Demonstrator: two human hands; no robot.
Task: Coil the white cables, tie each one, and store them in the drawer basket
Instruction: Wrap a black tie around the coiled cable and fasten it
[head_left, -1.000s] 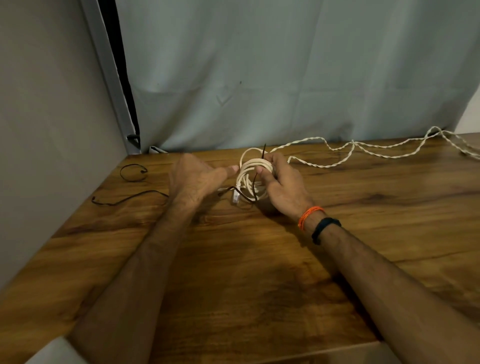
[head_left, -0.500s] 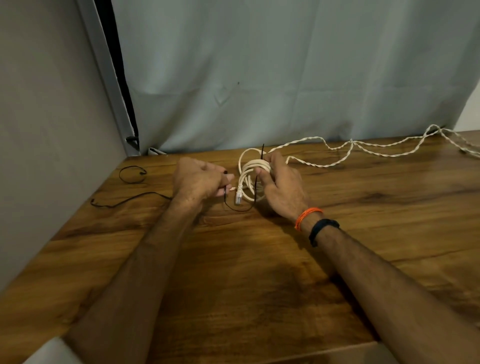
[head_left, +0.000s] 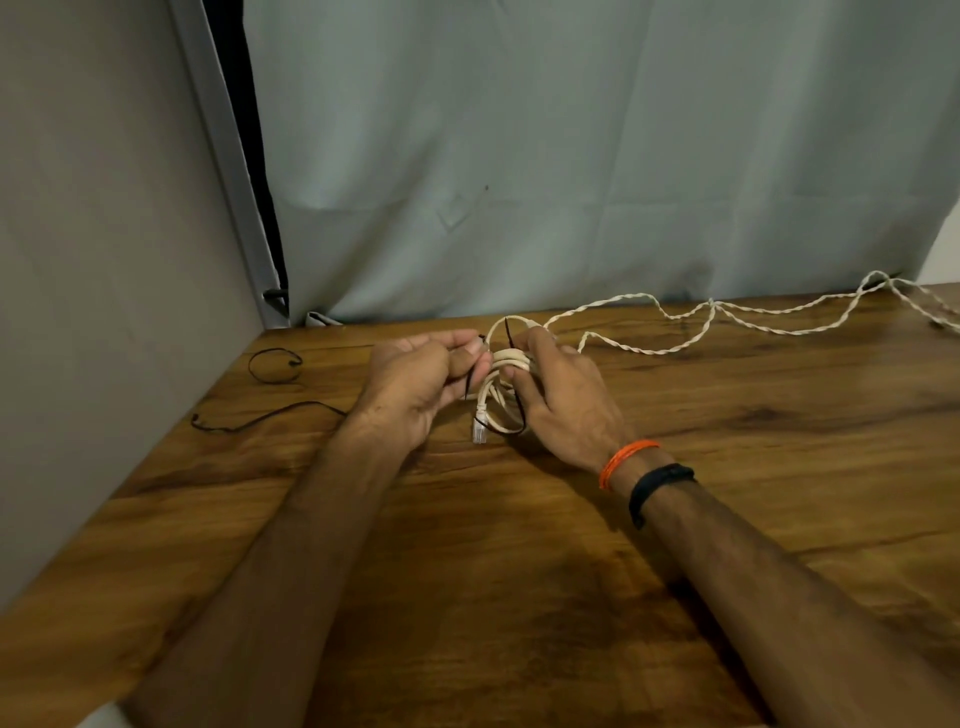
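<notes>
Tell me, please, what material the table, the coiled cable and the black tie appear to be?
Table: wood or wood-look laminate, judging by brown grain with a slight sheen.
Coiled cable: smooth off-white plastic jacket, with a clear plastic plug.
Black tie: thin and bendable, maybe plastic or coated wire; too thin to tell.

You've got a wooden table (head_left: 519, 597) with dark grain streaks filling the lower half. Behind it hangs a pale grey-green curtain (head_left: 571, 156), creased, its hem meeting the table's far edge. On your left stands a plain grey wall panel (head_left: 93, 260) with a lighter grey strip (head_left: 223, 166) along its edge and a dark gap (head_left: 244, 156) between strip and curtain. You can see an orange thread band (head_left: 626, 460) and a black wristband (head_left: 657, 486) side by side on a wrist.
</notes>
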